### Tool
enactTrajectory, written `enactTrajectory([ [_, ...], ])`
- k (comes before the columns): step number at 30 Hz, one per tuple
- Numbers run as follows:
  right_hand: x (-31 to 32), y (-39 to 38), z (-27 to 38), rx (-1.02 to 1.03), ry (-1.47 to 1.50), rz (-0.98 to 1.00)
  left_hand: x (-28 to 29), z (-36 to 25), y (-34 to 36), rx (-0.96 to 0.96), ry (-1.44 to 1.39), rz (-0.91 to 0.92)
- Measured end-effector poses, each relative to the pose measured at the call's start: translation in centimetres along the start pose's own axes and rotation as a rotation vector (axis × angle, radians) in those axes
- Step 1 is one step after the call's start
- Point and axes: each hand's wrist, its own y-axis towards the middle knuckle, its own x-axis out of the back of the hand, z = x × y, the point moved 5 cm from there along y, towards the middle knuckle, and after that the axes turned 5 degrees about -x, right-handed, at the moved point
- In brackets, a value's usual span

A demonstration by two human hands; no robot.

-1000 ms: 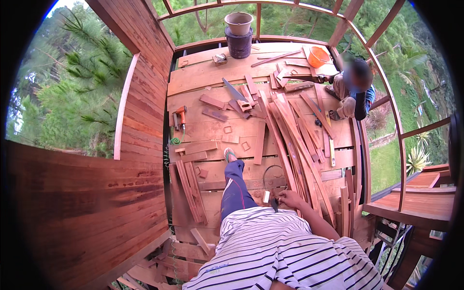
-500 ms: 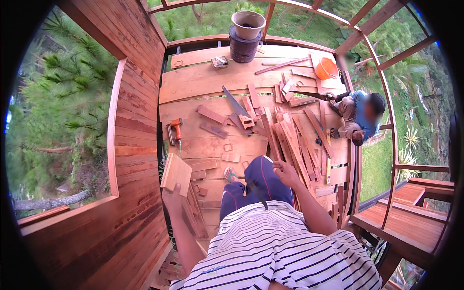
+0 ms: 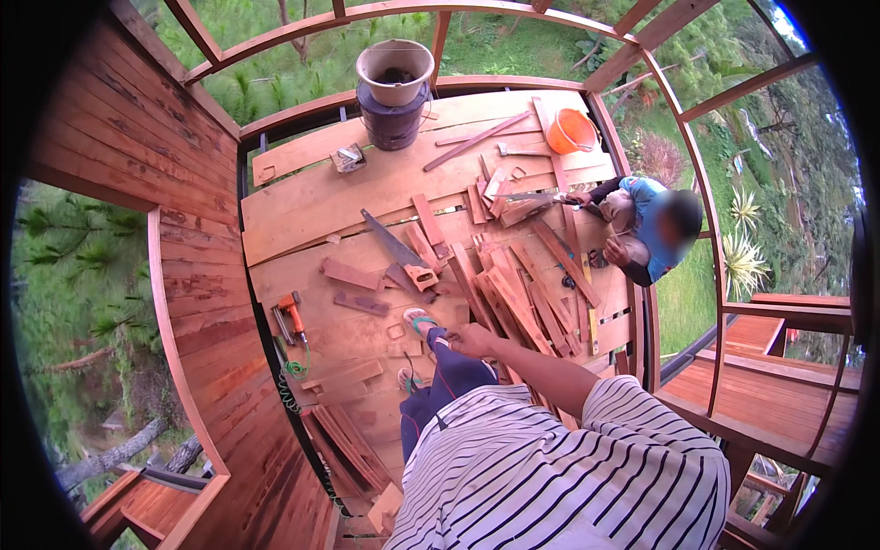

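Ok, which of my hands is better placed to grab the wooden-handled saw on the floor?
Probably your right hand: it's out in front, by your trouser leg, with the saw ahead and to its left. Your left hand isn't in view.

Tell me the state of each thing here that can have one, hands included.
Right hand: over the leg, grip unclear
Left hand: out of view
Wood strips: loosely heaped on the floor
Handsaw: lying flat, unheld
Orange tool: lying down, green hose trailing
Pale bucket: open, something dark inside
Dark bucket: upright beneath the pale one
Orange bucket: open-topped
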Motion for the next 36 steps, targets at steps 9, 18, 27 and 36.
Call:
enactTrajectory([
  [9, 4.3, 1.2, -4.1, -0.127, -0.137, 0.038, -1.2, 1.1, 1.9, -0.135, -0.400, 0.235],
  [18, -1.0, 1.0, -6.2, -0.070, -0.179, -0.006, -7.8, -9.1, 0.9, 0.094, -1.052, 0.320],
  [27, -12.6, 6.8, -0.8, 0.077, 0.024, 0.324, 1.4, 11.9, 2.7, 0.101, -1.220, -0.501],
  [36, -22.7, 14.3, 17.7, 0.234, -0.212, 0.708, -9.8, 29.2, -8.8, -0.292, -2.434, -1.039],
])
